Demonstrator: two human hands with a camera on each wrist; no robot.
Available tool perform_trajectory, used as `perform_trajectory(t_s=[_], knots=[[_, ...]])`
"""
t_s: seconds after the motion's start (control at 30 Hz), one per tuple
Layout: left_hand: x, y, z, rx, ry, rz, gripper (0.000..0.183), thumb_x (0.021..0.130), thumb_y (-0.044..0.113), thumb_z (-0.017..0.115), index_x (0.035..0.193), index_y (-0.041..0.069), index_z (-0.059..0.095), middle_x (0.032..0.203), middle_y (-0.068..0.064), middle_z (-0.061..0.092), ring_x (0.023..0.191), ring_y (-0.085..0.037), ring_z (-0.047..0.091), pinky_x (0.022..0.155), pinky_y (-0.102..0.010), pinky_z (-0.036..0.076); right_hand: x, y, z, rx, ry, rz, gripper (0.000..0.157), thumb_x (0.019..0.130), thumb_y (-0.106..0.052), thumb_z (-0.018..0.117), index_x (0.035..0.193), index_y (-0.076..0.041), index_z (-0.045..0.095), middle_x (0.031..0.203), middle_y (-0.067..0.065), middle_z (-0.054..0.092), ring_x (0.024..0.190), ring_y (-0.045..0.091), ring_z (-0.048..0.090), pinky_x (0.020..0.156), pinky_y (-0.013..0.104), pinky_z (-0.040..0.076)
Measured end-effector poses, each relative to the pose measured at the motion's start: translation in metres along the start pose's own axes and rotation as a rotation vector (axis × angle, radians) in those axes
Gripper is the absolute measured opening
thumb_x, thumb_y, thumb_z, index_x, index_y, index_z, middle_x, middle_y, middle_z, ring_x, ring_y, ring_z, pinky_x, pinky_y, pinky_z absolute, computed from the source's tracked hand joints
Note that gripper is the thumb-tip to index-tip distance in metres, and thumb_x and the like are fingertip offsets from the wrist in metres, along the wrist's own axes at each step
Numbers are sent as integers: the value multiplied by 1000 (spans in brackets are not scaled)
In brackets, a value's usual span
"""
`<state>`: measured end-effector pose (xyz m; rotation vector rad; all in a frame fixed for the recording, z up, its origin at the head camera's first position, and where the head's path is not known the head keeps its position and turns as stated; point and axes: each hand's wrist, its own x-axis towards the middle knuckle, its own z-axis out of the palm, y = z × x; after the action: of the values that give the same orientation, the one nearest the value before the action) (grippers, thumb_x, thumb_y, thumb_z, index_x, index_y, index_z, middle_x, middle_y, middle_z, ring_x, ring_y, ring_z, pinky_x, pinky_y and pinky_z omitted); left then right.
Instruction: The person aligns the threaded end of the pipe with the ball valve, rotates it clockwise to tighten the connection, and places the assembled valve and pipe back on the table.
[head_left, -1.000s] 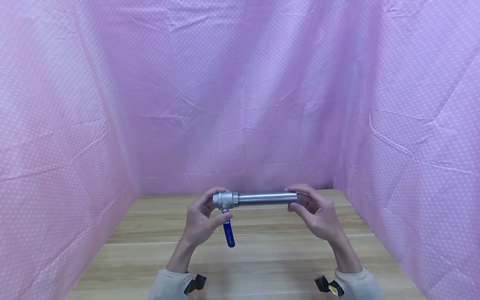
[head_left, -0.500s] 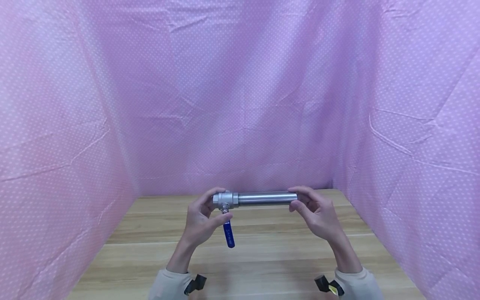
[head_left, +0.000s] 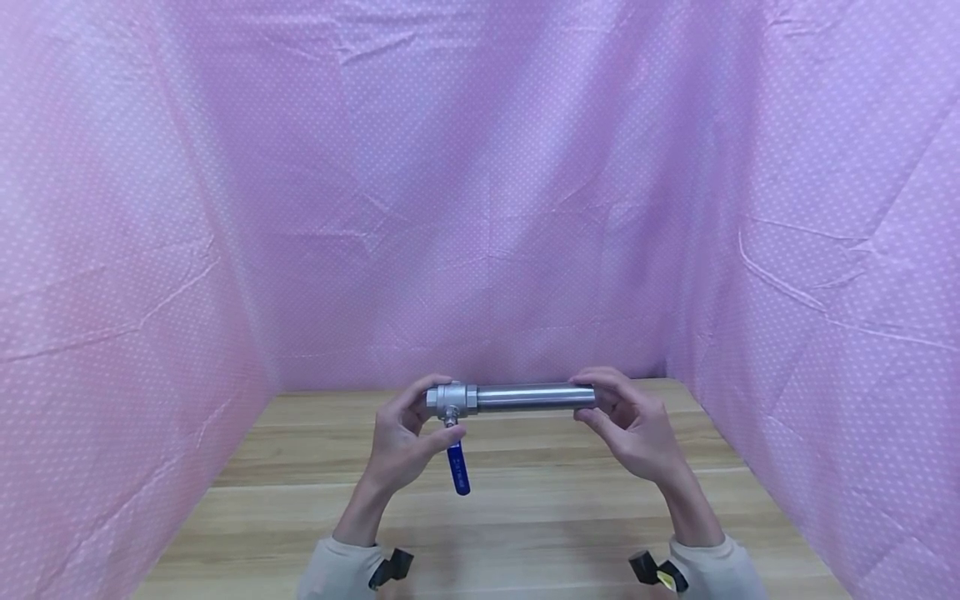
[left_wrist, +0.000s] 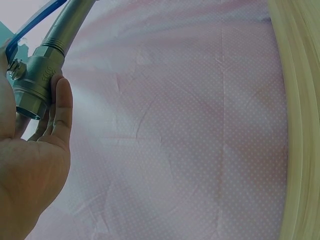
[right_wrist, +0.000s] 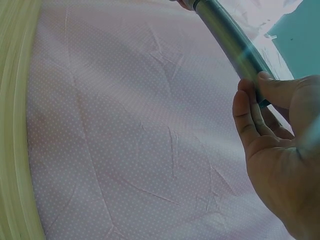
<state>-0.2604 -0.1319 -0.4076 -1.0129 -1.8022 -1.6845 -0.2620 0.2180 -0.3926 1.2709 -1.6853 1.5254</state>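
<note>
A silver ball valve with a blue lever handle is held by my left hand. Its fingers lie behind the valve body and the thumb sits against the lever's upper part. From the valve's right side a shiny steel pipe extends level to the right. In the left wrist view, threads show where the pipe meets the valve's hex end. My right hand pinches the pipe's free end between thumb and fingers. Both parts are up off the table.
Below the hands lies a light wooden tabletop. Pink dotted cloth hangs behind and along both sides. Black wrist mounts sit by the pale sleeves.
My right fingers loosen and shift slightly at the pipe's end, then close on it again. The left hand and the valve stay where they were.
</note>
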Motion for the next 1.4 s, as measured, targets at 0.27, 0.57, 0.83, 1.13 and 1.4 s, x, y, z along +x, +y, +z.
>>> perform_trajectory(t_s=[0.27,0.57,0.83,1.13,1.4], knots=[[0,0,0,-3,-4,-1,67,81,-21,85,144,-14,61,133,8,71,112,-4,75,100,-20,67,-2,-4,1,-58,18,84,52,85,35,69,133,16,67,121,0,74,95,4,74,72,17,62],[-1,0,0,-13,-8,2,67,81,-22,84,143,-20,58,134,10,72,112,-3,75,101,-20,66,-4,-8,0,-177,33,167,45,90,28,72,132,11,70,90,13,78,85,4,78,63,18,61],[0,-1,1,-16,-7,33,67,81,-22,84,143,-16,60,134,6,72,112,-5,75,101,-20,66,-3,-6,0,-100,35,139,47,89,31,70,133,15,68,110,0,80,91,3,79,73,19,67],[0,-3,0,-16,-8,36,66,80,-23,84,142,-19,59,134,8,72,112,-4,75,99,-19,67,-1,-1,1,-17,5,18,53,85,36,68,135,18,66,131,13,73,83,9,64,77,18,65],[0,-3,1,-21,-14,34,66,81,-22,84,142,-16,61,134,6,72,112,-4,75,99,-20,67,-3,-3,0,-65,10,78,52,86,35,69,133,15,68,130,1,74,92,7,76,72,20,64]])
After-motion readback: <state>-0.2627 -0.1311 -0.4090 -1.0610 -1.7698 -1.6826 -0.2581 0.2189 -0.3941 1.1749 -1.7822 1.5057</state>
